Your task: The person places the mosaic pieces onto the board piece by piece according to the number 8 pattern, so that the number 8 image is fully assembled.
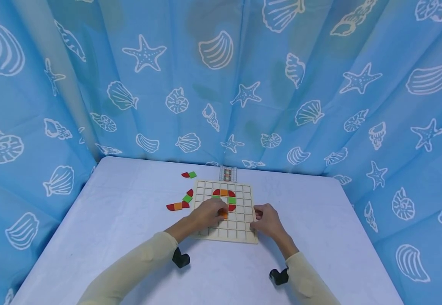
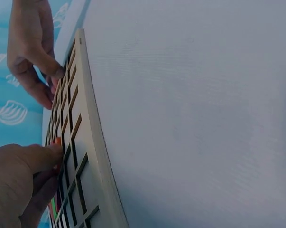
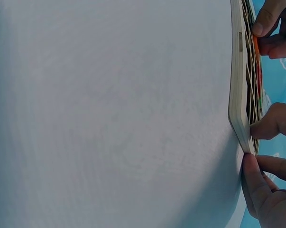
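Straight to the left hand [image 1: 208, 212] — it covers a patch of the board [image 1: 244, 228], and whatever lies under that palm can't be made out; both wrist views cut the board off, too. Its thumb and fingers pinch an orange piece [image 1: 224, 215], half hidden by the fingertips, down at the grid between the two hands; whether it sits inside a square, I can't tell. The right hand [image 1: 268, 218] grips the board's right edge, fingers on top and against the rim. That board is pale wood, crossed by a lattice of thin strips; the pinched piece is small, flat and bright. Now the count! Just beyond the left fingers, on the board: three red rounded wedges [image 1: 231, 193], two green squares [image 1: 232, 201] — one partly covered — and one other orange square [image 1: 224, 192]. Out left of the left hand, seven loose pieces [image 1: 178, 206] lie on the white table [image 1: 301, 203]: four red, two green, one orange. Beyond both hands, past the far edge, one card [image 1: 227, 174], its print too small to read.
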Action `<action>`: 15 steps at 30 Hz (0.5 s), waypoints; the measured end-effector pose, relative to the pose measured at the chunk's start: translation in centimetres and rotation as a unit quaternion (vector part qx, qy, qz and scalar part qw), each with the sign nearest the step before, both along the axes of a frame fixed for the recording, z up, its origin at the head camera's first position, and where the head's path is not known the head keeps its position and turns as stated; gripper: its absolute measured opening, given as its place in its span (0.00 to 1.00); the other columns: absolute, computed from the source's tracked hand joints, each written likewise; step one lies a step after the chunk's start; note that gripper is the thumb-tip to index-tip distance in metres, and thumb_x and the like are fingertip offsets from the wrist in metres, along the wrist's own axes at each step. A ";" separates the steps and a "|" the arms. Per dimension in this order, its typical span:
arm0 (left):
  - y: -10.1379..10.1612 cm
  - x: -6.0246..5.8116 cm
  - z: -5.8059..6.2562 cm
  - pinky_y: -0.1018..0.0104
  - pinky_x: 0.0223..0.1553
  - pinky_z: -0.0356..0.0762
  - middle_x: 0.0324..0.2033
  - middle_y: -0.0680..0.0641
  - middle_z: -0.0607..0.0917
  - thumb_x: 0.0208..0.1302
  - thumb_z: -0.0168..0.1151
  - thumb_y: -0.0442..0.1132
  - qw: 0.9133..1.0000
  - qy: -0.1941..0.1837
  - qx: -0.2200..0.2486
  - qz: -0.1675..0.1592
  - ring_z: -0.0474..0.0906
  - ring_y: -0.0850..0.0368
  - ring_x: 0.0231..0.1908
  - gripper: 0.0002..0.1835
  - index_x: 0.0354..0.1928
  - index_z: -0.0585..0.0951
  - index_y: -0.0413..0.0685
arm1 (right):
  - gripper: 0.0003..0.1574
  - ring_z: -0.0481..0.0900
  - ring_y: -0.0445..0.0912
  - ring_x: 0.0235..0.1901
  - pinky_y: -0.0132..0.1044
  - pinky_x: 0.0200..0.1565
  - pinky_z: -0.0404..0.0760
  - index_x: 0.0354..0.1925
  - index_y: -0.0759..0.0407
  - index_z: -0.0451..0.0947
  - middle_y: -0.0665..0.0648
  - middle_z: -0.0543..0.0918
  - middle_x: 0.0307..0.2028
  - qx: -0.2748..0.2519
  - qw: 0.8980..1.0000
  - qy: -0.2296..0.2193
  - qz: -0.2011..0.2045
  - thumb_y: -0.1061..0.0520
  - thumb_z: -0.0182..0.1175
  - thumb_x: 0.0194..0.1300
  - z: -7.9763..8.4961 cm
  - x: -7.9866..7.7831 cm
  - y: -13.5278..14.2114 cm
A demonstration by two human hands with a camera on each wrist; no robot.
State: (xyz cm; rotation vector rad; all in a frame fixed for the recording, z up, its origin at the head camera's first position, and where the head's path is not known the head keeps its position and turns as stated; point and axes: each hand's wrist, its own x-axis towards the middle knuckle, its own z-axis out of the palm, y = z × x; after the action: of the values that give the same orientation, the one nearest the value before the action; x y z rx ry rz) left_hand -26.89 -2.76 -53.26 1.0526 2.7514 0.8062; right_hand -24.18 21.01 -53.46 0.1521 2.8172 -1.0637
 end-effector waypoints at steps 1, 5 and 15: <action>0.0 0.0 0.0 0.69 0.50 0.75 0.43 0.56 0.83 0.60 0.70 0.40 1.000 0.000 -0.003 0.000 0.75 0.61 0.45 0.16 0.50 0.83 0.50 | 0.41 0.73 0.49 0.42 0.37 0.43 0.79 0.61 0.69 0.73 0.58 0.74 0.44 -0.001 1.000 0.002 0.000 0.63 0.74 0.48 0.0 0.0 0.0; -0.1 0.0 -0.1 0.69 0.50 0.76 0.41 0.58 0.83 0.62 0.68 0.40 1.000 0.003 -0.014 -0.004 0.75 0.62 0.44 0.13 0.49 0.84 0.52 | 0.41 0.73 0.49 0.42 0.37 0.44 0.79 0.61 0.69 0.73 0.58 0.74 0.44 0.002 1.000 0.003 0.003 0.63 0.74 0.48 0.0 -0.1 0.0; -0.8 0.1 0.1 0.65 0.57 0.73 0.49 0.55 0.82 0.63 0.64 0.32 1.000 0.012 -0.026 -0.012 0.75 0.59 0.53 0.16 0.53 0.83 0.53 | 0.40 0.72 0.49 0.43 0.38 0.44 0.79 0.60 0.69 0.73 0.58 0.74 0.44 0.008 1.000 0.004 0.002 0.64 0.74 0.48 0.0 0.1 -0.1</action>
State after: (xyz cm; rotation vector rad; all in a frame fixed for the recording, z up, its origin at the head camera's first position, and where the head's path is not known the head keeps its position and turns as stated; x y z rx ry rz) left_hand -26.84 -3.58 -53.13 1.0885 2.7581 0.7186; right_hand -24.12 20.91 -53.51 0.1442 2.8334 -1.0430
